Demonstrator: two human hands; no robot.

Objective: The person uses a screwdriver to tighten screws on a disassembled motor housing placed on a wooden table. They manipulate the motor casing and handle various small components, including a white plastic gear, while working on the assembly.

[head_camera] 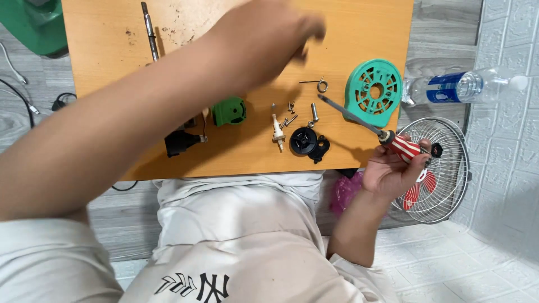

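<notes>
Right hand point(393, 171) off the table's point(359, 28) front right corner, gripping screwdriver point(387, 134), tip beside teal cover point(373, 90). Left hand point(269, 39) blurred above table middle; grip indeterminate.

One screwdriver point(375, 128), one bottle point(457, 87), two hands point(393, 168).

On the board point(359, 33): rod point(149, 31) at far left; green part point(229, 111) near centre, black part point(179, 142) left of it. Screws point(291, 106) lie right of the green part, black disc point(304, 140) in front of them, spring point(321, 84) behind. Round cover point(387, 84) at right edge. Bottle point(455, 87) and fan grille point(449, 168) lie off the board, right.
</notes>
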